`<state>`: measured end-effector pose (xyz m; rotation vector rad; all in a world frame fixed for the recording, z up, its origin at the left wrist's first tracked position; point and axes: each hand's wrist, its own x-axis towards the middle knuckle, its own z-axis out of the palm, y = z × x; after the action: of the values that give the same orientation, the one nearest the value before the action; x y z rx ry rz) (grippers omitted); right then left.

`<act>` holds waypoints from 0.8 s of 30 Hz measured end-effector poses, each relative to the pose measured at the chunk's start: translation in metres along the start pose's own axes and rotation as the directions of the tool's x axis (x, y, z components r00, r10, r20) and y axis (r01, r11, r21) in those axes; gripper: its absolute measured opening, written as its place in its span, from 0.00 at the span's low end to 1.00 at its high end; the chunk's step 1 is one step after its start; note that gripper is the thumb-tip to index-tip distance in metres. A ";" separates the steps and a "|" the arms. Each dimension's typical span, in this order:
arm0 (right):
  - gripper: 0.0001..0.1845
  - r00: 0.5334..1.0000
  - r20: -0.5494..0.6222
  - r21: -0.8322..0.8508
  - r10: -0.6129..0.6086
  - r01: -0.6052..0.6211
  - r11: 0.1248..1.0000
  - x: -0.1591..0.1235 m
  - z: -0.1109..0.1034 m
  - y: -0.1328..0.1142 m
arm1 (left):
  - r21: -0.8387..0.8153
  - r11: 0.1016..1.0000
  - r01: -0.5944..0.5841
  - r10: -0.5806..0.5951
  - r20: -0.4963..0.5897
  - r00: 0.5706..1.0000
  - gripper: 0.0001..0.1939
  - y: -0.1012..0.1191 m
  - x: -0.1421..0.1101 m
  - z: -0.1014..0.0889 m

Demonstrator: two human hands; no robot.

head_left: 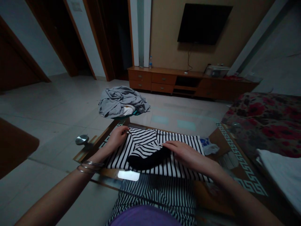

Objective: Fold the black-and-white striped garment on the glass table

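A black-and-white striped shirt (185, 163) lies spread on the glass-topped table, with part of it folded over in the middle. A wide black band (148, 160) of the same cloth curves along that fold. My left hand (119, 135) is closed, pinching the shirt's far left edge between thumb and fingers; bracelets circle the wrist. My right hand (182, 152) is at the right end of the black band, its fingers close together on the folded cloth, with the thumb hidden.
Grey clothes (122, 99) are heaped beyond the table's far left corner. A glass table edge (249, 175) with a key pattern runs along the right. White cloth (279, 172) and a flowered cover (265, 116) lie at the right. A round metal knob (82, 139) stands at the left.
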<state>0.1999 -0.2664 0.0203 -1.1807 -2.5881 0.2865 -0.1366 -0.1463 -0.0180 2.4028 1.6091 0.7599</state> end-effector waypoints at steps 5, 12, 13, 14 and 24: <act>0.26 0.992 -0.113 0.029 0.051 -0.048 0.998 0.048 -0.001 0.014 | 0.135 0.954 -0.267 0.257 0.085 0.963 0.18 0.057 0.005 -0.003; 0.19 0.972 -0.209 0.121 0.108 -0.083 0.989 0.075 0.082 0.055 | 0.117 0.847 -0.518 0.400 0.502 0.767 0.24 0.088 -0.045 0.037; 0.19 0.973 -0.215 0.155 0.083 -0.050 0.987 0.072 0.086 0.059 | 0.127 0.847 -0.515 0.396 0.496 0.773 0.24 0.084 -0.048 0.040; 0.18 0.975 -0.213 0.190 0.059 -0.018 0.982 0.069 0.086 0.063 | 0.128 0.845 -0.519 0.399 0.494 0.772 0.24 0.081 -0.050 0.041; 0.21 0.620 -0.163 -0.040 0.768 -0.782 0.622 -0.019 0.006 0.123 | 0.052 0.879 -0.473 0.408 0.431 0.805 0.21 0.109 -0.032 0.022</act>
<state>0.2967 -0.2016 -0.0247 -2.2433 -1.8258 0.2200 -0.0453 -0.2171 -0.0048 2.8496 0.9854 0.1466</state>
